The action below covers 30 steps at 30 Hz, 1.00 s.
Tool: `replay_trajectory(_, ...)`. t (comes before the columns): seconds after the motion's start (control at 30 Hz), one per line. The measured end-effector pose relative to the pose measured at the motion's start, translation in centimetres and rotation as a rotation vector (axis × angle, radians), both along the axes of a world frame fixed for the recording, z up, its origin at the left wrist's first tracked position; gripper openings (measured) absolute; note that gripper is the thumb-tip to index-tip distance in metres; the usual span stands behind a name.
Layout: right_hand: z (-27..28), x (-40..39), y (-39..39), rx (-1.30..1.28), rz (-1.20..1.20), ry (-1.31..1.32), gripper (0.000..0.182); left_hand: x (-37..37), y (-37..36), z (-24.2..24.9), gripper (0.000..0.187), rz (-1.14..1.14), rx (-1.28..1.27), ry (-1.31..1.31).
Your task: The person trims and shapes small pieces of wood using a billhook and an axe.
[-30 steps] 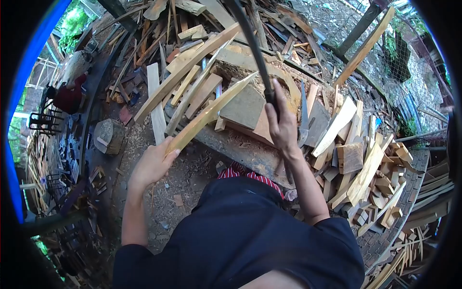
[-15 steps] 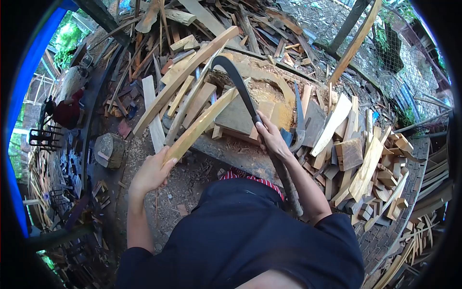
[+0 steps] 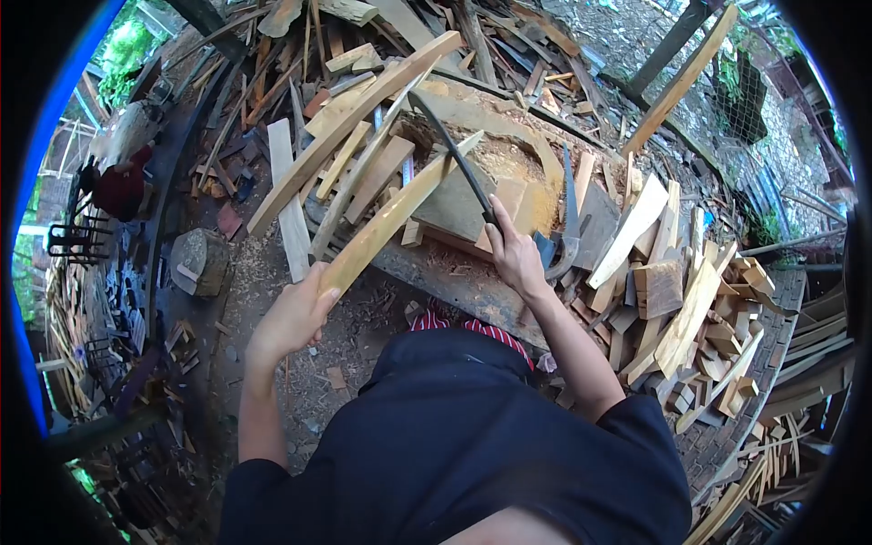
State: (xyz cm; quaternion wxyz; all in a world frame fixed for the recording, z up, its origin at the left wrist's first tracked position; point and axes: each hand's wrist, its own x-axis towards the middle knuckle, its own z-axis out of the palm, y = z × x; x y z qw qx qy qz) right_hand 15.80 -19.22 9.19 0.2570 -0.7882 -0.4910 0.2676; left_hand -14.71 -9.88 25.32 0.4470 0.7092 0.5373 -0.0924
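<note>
My left hand (image 3: 295, 313) is closed around the near end of a pale wooden slat (image 3: 386, 222), which slants up and away to the right. In my right hand (image 3: 518, 259) is a hooked machete (image 3: 447, 138), gripped at the top of its handle. Its dark blade crosses the slat near the far end in this view, with the curved tip pointing up and left. My forearm hides the rest of the handle. Beneath the blade a wooden block (image 3: 454, 204) lies on the work surface, beside sawdust (image 3: 504, 168).
A long curved beam (image 3: 359, 127) and other offcuts lie left of the block. A handsaw (image 3: 570, 195) stands right of it, near a heap of wood pieces (image 3: 668, 291). A stump (image 3: 200, 262) sits on the floor at left, and a person (image 3: 123, 189) is beyond.
The machete's blade has swung down and right, and its handle end has gone behind my forearm. The slat's far end has shifted a little right and down.
</note>
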Motion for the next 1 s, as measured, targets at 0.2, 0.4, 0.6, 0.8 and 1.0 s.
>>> replay_trajectory(0.2, 2.9, 1.4, 0.1, -0.073, -0.093, 0.848, 0.053, -0.8, -0.2, -1.0, 0.032, -0.067, 0.060, 0.005)
replay_trajectory(0.4, 11.6, 0.4, 2.3, 0.528, -0.027, 0.467, 0.052, -1.4, -0.5, -1.8, 0.035, -0.192, 0.233, 0.027)
replay_trajectory(0.6, 4.7, 0.6, 3.7, 0.850, 0.009, -0.142, 0.055, 0.0, -0.8, 0.0, 0.040, -0.201, 0.285, 0.170)
replay_trajectory(0.8, -2.4, 0.2, 1.1, 0.168, 0.015, -0.079, 0.051, -0.3, -1.4, -0.3, 0.041, -0.223, 0.285, 0.146)
replay_trajectory(1.0, 0.6, 2.2, 0.4, -0.070, -0.100, 1.036, 0.051, -1.8, -1.4, -2.6, 0.040, -0.224, 0.327, 0.070)
